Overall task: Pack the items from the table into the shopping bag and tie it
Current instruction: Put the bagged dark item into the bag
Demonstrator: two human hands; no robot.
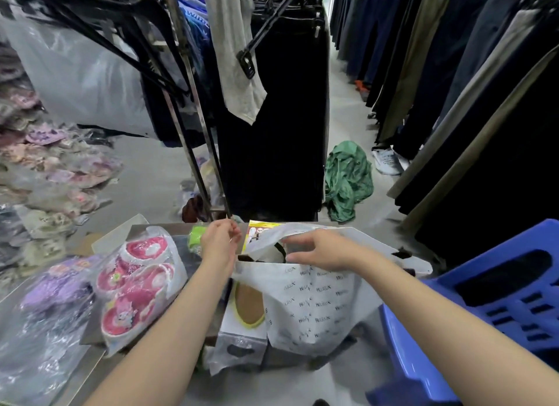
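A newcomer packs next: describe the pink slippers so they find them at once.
Find the table left of the white bag. A clear pack lies there beside the left forearm. Its slippers are pink with white rims; the neighbouring pack is purple.

The shopping bag (314, 299) was white with repeated dark lettering; slippers (136, 278) pink-and-white; plastic stool (499, 303) blue; crumpled cloth (348, 179) green.
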